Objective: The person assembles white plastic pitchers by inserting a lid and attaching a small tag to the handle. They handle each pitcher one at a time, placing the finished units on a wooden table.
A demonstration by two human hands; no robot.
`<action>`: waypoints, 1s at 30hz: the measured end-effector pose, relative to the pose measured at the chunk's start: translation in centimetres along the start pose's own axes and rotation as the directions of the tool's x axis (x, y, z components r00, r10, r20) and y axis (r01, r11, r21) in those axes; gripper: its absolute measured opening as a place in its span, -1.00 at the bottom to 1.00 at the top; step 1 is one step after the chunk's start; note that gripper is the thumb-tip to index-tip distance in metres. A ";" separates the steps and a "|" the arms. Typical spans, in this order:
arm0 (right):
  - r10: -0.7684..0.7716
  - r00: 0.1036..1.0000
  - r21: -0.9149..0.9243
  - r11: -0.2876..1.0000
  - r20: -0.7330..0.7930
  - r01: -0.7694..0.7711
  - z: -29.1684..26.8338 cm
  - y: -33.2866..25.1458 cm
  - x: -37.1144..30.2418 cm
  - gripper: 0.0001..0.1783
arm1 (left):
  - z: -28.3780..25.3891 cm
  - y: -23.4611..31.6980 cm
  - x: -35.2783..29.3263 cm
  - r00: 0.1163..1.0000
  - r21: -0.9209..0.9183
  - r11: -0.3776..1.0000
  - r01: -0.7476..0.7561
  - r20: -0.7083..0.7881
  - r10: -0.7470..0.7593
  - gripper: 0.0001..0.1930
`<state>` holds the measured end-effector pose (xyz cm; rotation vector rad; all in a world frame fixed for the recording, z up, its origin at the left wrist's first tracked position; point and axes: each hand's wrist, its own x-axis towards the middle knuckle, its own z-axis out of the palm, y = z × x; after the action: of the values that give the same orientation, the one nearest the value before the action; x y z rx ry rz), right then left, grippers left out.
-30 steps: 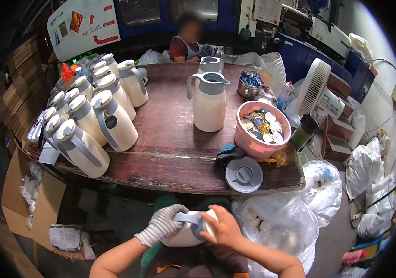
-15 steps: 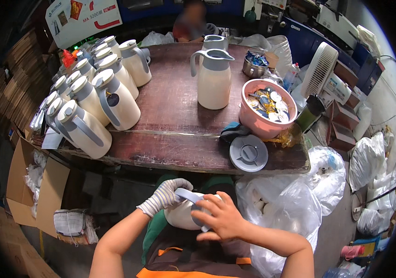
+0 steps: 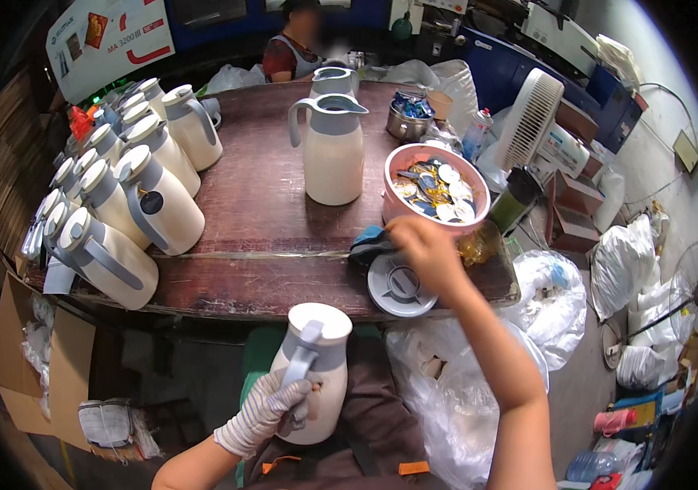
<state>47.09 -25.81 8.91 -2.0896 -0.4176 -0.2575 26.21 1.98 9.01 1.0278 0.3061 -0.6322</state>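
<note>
In my lap stands a cream-white thermos jug with a white lid and a grey handle, slightly tilted. My left hand, in a striped knit glove, is wrapped round its handle. My bare right hand is above the table's near right part, in front of the pink bucket, which holds round white and dark tags with yellow strings. Its fingers are blurred and partly hidden. Just beside that hand are a grey round lid and a dark blue cloth-like item.
Several lidded jugs crowd the table's left side. Two lidless jugs stand mid-table. A metal pot, green bottle and white fan are at the right. Plastic bags lie below; a person sits beyond the table.
My right hand has left the jug and moved up to the table by the bucket. The jug now stands upright, its white lid visible, in my left hand. The view has shifted slightly.
</note>
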 end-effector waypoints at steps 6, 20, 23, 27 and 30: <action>-0.108 0.987 -0.720 0.694 -0.116 -0.008 0.1 7.4 12.5 -0.58 | -1.2 -1.7 2.7 0.993 -0.091 0.991 -0.095 -0.074 0.089 -0.70; 0.195 0.924 0.454 0.891 -0.329 -0.026 0.3 -0.5 0.1 -0.77 | -1.8 -1.9 3.8 0.955 -0.274 0.939 -0.208 -0.264 0.135 -0.40; 0.298 0.953 0.518 0.807 0.058 -0.284 4.2 -2.0 -8.2 -0.79 | -3.2 -3.0 4.9 0.963 -0.370 0.909 -0.193 -0.249 0.103 -0.48; 0.314 0.868 0.173 0.899 0.384 -0.402 9.8 -3.2 -14.2 -0.73 | -4.3 -4.4 4.7 0.903 0.169 0.926 -0.337 -0.221 0.369 -0.69; 0.241 0.884 0.149 0.935 0.400 -0.322 11.1 -6.2 -14.5 -0.72 | -5.0 -5.0 4.6 0.846 0.566 0.760 -0.320 -0.191 0.499 -0.70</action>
<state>31.52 -16.14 2.98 -1.9543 -0.3402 0.3568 26.95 2.90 0.67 1.6771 0.1870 -0.1144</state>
